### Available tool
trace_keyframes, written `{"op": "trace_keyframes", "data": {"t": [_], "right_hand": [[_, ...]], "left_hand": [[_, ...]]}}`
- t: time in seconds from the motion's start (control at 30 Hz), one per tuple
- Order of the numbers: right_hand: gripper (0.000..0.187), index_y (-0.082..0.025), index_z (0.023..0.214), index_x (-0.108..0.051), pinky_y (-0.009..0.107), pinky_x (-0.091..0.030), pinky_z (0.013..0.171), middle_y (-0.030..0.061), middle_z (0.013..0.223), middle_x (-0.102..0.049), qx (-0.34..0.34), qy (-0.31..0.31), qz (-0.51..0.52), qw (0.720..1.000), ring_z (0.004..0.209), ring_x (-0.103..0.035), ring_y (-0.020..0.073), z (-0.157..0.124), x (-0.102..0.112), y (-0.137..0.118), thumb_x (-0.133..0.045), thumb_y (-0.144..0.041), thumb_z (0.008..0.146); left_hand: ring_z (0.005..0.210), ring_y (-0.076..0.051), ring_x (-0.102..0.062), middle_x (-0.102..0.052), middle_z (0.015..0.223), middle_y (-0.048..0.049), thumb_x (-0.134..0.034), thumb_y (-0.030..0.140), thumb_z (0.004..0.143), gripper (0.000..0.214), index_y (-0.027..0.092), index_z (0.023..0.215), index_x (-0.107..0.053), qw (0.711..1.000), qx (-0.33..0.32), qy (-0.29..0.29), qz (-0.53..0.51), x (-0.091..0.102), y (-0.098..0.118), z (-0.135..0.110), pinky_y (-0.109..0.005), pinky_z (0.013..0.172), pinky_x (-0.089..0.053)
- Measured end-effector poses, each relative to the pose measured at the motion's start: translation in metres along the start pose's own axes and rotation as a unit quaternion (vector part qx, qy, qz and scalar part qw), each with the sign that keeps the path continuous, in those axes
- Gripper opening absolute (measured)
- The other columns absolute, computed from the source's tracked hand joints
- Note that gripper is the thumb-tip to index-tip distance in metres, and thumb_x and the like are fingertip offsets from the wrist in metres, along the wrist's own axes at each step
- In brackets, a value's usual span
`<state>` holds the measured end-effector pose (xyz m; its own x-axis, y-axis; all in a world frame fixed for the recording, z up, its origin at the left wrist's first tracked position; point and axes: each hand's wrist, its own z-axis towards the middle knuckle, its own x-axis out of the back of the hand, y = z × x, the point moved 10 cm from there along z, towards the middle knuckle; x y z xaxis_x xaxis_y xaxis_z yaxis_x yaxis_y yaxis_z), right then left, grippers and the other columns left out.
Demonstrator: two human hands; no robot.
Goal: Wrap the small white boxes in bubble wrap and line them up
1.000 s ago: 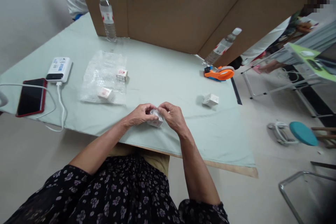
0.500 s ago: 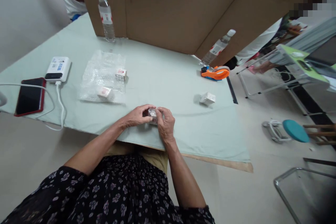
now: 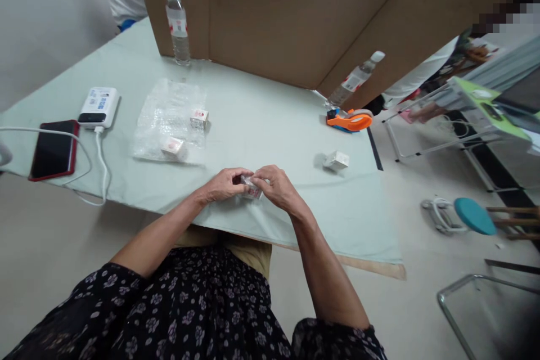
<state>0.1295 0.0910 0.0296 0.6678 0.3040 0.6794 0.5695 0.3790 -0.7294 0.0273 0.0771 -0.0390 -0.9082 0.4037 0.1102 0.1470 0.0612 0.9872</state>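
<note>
Near the table's front edge, a small box in clear plastic wrap (image 3: 252, 190) sits between my two hands. My left hand (image 3: 225, 184) is closed on its left side, thumb in front and fingers behind. With thumb and fingertips, my right hand (image 3: 274, 184) pinches at the top of the wrapping. Part of the box is hidden behind the fingers. Two similar small boxes, one nearer (image 3: 172, 147) and one farther (image 3: 199, 118), lie on a sheet of bubble wrap (image 3: 147, 118) to the left. Another small white box (image 3: 336, 160) rests to the right.
An orange and blue tape dispenser (image 3: 350, 120) is at the right edge. Water bottles stand at left (image 3: 179, 28) and right (image 3: 354, 79) by a cardboard partition (image 3: 270, 17). A white power bank (image 3: 99, 106), cabled, and a phone (image 3: 54, 149) lie left. People are partly visible beyond.
My right hand has turned, its wrist and forearm swinging outward to the right, and its fingertips now pinch the wrapping's top. My left hand keeps its hold. The view has shifted slightly.
</note>
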Motion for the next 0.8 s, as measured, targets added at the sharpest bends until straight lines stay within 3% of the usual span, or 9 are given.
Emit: {"op": "trace_keyframes", "data": {"t": [0.1, 0.23, 0.33, 0.47, 0.6, 0.8], "right_hand": [[0.019, -0.025, 0.088, -0.078, 0.043, -0.045, 0.099, 0.0051, 0.098, -0.076, 0.025, 0.026, 0.004, 0.999, 0.105, -0.065, 0.0241, -0.013, 0.008, -0.004, -0.059, -0.022, 0.086], [0.022, -0.027, 0.102, -0.075, 0.047, -0.041, 0.109, 0.0049, 0.113, -0.074, -0.013, 0.143, 0.062, 0.988, 0.119, -0.060, 0.0241, -0.048, 0.039, 0.011, -0.058, -0.027, 0.089], [0.020, -0.026, 0.101, -0.074, 0.046, -0.046, 0.104, 0.0060, 0.115, -0.073, -0.061, 0.191, 0.095, 0.975, 0.114, -0.063, 0.0244, -0.075, 0.050, 0.030, -0.062, -0.031, 0.087], [0.019, -0.024, 0.100, -0.073, 0.041, -0.052, 0.093, 0.0081, 0.118, -0.071, -0.091, 0.218, 0.121, 0.964, 0.112, -0.064, 0.0240, -0.103, 0.048, 0.056, -0.063, -0.033, 0.085], [0.019, -0.022, 0.096, -0.073, 0.039, -0.054, 0.088, 0.0110, 0.115, -0.070, -0.129, 0.274, 0.122, 0.945, 0.109, -0.065, 0.0241, -0.129, 0.051, 0.089, -0.061, -0.033, 0.085], [0.017, -0.022, 0.094, -0.072, 0.041, -0.054, 0.095, 0.0115, 0.112, -0.070, -0.119, 0.342, 0.086, 0.928, 0.108, -0.065, 0.0231, -0.154, 0.057, 0.103, -0.057, -0.028, 0.088]], "left_hand": [[0.081, -0.016, -0.060, -0.071, 0.094, -0.0047, -0.069, 0.030, 0.072, 0.051, 0.012, 0.120, -0.066, 1.000, 0.012, 0.008, 0.005, 0.002, -0.001, 0.001, -0.029, 0.079, -0.047], [0.076, -0.015, -0.060, -0.070, 0.086, -0.0030, -0.070, 0.029, 0.069, 0.053, 0.011, 0.119, -0.067, 0.999, 0.042, 0.017, -0.022, 0.003, -0.001, 0.000, -0.028, 0.075, -0.046], [0.077, -0.014, -0.061, -0.071, 0.087, -0.0030, -0.073, 0.031, 0.068, 0.051, 0.012, 0.115, -0.068, 0.995, 0.069, 0.029, -0.067, 0.002, 0.000, -0.001, -0.028, 0.075, -0.046], [0.074, -0.013, -0.060, -0.072, 0.086, -0.0038, -0.075, 0.032, 0.067, 0.047, 0.012, 0.110, -0.070, 0.985, 0.094, 0.056, -0.131, -0.004, 0.005, 0.008, -0.029, 0.076, -0.046], [0.069, -0.011, -0.057, -0.071, 0.083, -0.0036, -0.076, 0.027, 0.063, 0.042, 0.010, 0.102, -0.072, 0.982, 0.097, 0.071, -0.147, -0.014, 0.016, 0.042, -0.028, 0.071, -0.046], [0.066, -0.010, -0.057, -0.069, 0.076, -0.0018, -0.074, 0.019, 0.062, 0.028, 0.011, 0.088, -0.069, 0.988, 0.086, 0.054, -0.115, -0.053, 0.044, 0.136, -0.023, 0.061, -0.042]]}}
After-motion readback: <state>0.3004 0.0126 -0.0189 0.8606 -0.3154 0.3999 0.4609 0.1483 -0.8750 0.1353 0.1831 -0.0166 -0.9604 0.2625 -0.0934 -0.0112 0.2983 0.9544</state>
